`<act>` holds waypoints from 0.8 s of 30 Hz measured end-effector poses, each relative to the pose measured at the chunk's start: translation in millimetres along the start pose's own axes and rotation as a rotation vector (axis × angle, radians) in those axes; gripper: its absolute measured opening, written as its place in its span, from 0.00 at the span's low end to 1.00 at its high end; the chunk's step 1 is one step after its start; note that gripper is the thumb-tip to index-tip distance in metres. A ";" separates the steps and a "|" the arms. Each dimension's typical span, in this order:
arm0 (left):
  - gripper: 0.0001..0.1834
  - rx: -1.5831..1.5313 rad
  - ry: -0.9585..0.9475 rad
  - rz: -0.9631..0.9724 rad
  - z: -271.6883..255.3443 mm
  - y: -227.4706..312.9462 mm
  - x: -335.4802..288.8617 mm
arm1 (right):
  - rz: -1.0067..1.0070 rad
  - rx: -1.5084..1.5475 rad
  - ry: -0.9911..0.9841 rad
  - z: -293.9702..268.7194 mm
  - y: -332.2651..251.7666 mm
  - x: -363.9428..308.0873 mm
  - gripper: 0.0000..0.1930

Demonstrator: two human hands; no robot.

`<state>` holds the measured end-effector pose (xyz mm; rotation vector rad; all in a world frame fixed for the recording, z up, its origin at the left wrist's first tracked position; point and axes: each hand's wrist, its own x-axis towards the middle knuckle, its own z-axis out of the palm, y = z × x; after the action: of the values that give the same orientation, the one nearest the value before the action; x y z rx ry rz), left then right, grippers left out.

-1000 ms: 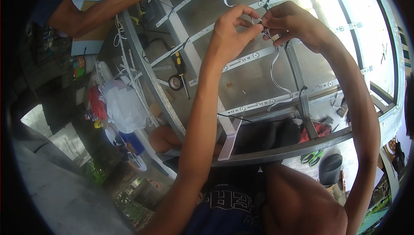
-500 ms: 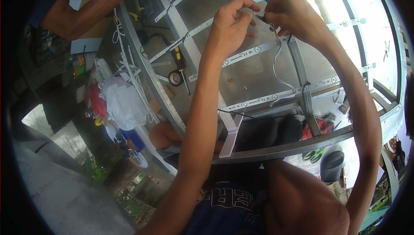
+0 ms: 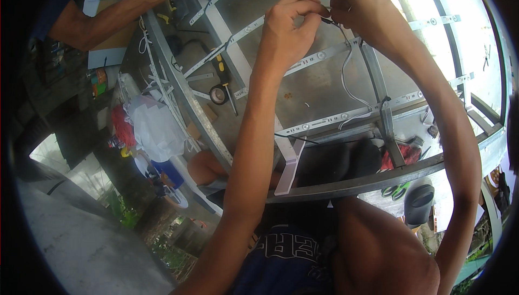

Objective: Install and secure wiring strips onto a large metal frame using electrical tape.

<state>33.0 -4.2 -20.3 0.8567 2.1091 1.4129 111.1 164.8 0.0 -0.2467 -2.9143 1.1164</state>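
At the top centre, my left hand point(image 3: 292, 27) pinches thumb against fingers at the end of a thin white wire point(image 3: 346, 73). My right hand point(image 3: 357, 8) is closed on the same wire, its fingertips nearly touching the left ones. A short dark piece point(image 3: 326, 20) shows on the wire between them; its details are partly hidden by the fingers. The wire hangs in a curve down to the nearest LED strip bar point(image 3: 324, 124). More such bars with round lenses run across a grey metal frame point(image 3: 367, 184) below my hands.
Another person's arm point(image 3: 124, 11) reaches in from the upper left. A yellow-black screwdriver point(image 3: 220, 67) and a tape roll point(image 3: 218, 95) lie inside the frame. Green-handled scissors point(image 3: 400, 191) and a dark slipper point(image 3: 419, 204) lie at lower right; a white plastic bag point(image 3: 157, 127) is at left.
The fingers of my left hand have closed from a looser curl into a pinch beside the right hand. My right hand has shifted slightly upward. The other person's arm moved slightly.
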 end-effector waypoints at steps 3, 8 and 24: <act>0.09 0.074 0.063 0.005 5.3 2.5 -4.6 | 0.353 0.508 -0.486 -53.4 -16.9 9.6 0.12; 0.12 0.124 0.033 0.014 4.1 4.6 -4.6 | 0.244 0.765 -0.307 -15.1 21.0 2.2 0.13; 0.11 -0.028 0.038 -0.080 4.8 14.7 -8.4 | 0.509 0.704 -0.565 -27.6 -1.0 -9.2 0.25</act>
<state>45.6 -3.0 -8.1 0.7316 2.1225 1.4242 121.8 181.0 21.7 -0.7788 -2.6547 2.5536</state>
